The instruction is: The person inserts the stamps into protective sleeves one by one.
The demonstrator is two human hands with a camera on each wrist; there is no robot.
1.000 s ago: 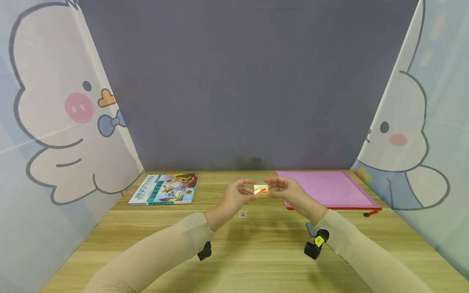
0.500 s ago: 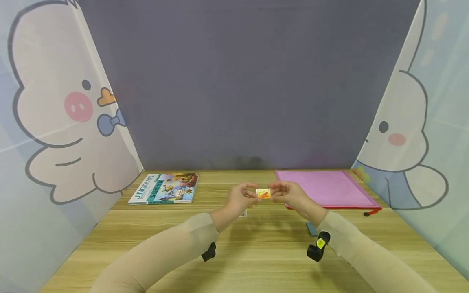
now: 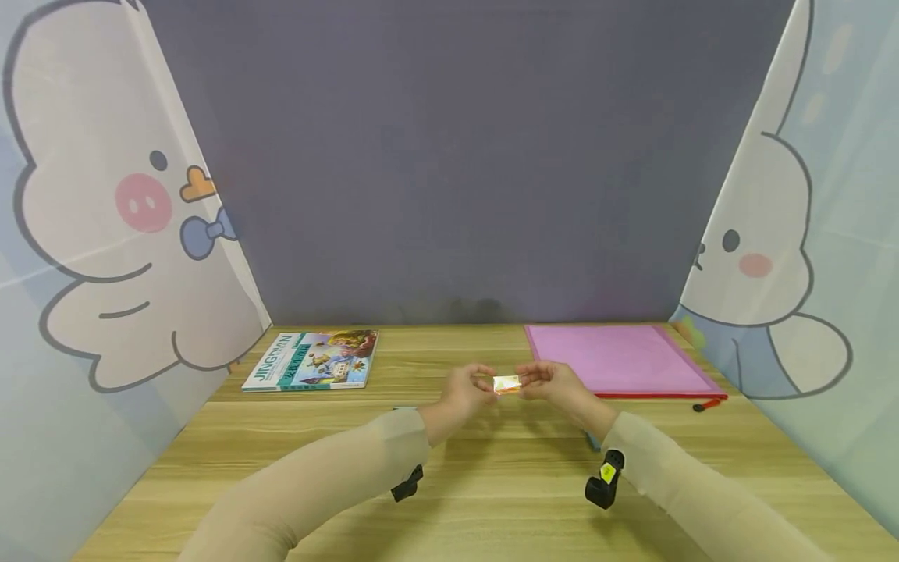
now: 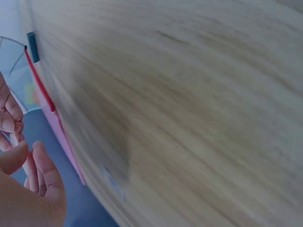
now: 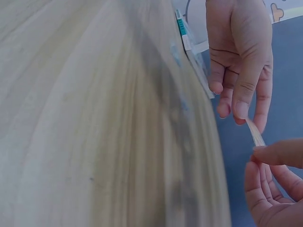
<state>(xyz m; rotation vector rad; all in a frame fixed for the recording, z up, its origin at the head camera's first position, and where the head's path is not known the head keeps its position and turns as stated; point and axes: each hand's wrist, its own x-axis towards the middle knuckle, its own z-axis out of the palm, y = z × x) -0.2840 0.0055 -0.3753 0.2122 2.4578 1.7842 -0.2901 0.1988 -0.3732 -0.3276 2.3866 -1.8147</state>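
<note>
A small glossy picture card (image 3: 506,385) in yellow and orange is held by its two ends above the wooden table. My left hand (image 3: 469,392) pinches its left end between thumb and fingers, and my right hand (image 3: 556,387) pinches the right end. From the right wrist view the card (image 5: 255,134) appears nearly edge-on and slightly bent between the fingertips of both hands. Glare whitens most of its face in the head view. Below, a small pale blurred square (image 4: 113,183) lies on the table in the left wrist view; my left arm hides it from the head camera.
A book (image 3: 312,361) with a colourful cover lies at the back left. To the back right is a pink flat pouch (image 3: 625,359) with a red edge, a red-and-black pull (image 3: 708,405) beside it. A blue-grey flat piece (image 3: 593,442) shows partly under my right wrist.
Both hands have come lower and a little nearer with the card, which has tilted so that its face now catches glare. The small square on the table has become covered in the head view.
</note>
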